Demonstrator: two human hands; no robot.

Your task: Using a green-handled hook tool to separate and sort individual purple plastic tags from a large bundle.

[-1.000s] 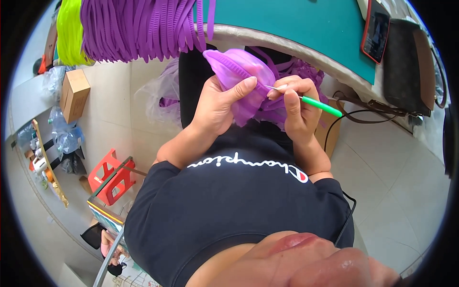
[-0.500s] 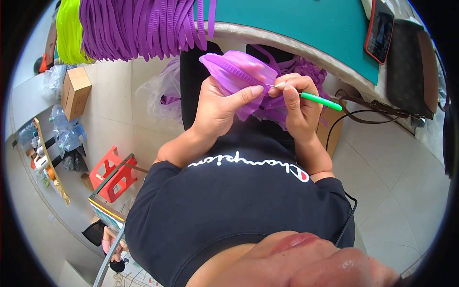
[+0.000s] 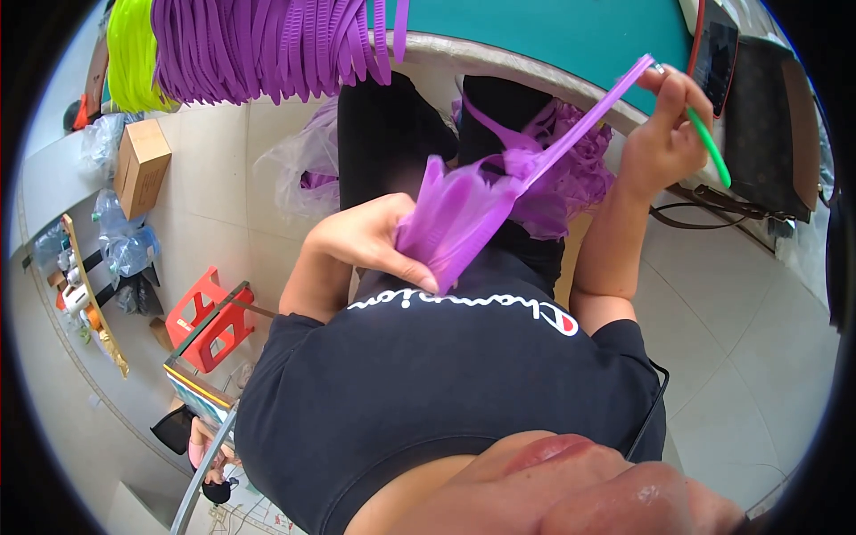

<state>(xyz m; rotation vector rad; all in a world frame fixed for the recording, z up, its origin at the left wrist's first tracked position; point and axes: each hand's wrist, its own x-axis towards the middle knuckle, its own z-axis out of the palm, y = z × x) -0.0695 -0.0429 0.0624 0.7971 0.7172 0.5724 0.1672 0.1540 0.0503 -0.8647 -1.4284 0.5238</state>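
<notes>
My left hand (image 3: 370, 234) is closed round a soft purple rubber piece (image 3: 464, 214) with ridged bands, held just in front of my shirt. From its far right side a purple strip (image 3: 588, 127) runs taut up to my right hand (image 3: 664, 143). That hand's fingers pinch near the strip's far end and also hold a thin tool with a green handle (image 3: 709, 150). A bit of metal shows at the fingertips; the exact grip on the strip is partly hidden. Beyond the hands, a heap of purple rubber scraps (image 3: 571, 147) lies by my right leg.
Many ridged purple straps (image 3: 267, 53) hang over the edge of the green table (image 3: 535, 27), beside yellow-green ones (image 3: 134, 58). A phone (image 3: 713, 62) and a dark bag (image 3: 767, 125) sit at right. A red stool (image 3: 209, 321) and a cardboard box (image 3: 143, 169) stand left.
My right hand has moved up and right, away from the left, drawing the purple strip out long. The left hand has come slightly nearer my body with the rubber piece.
</notes>
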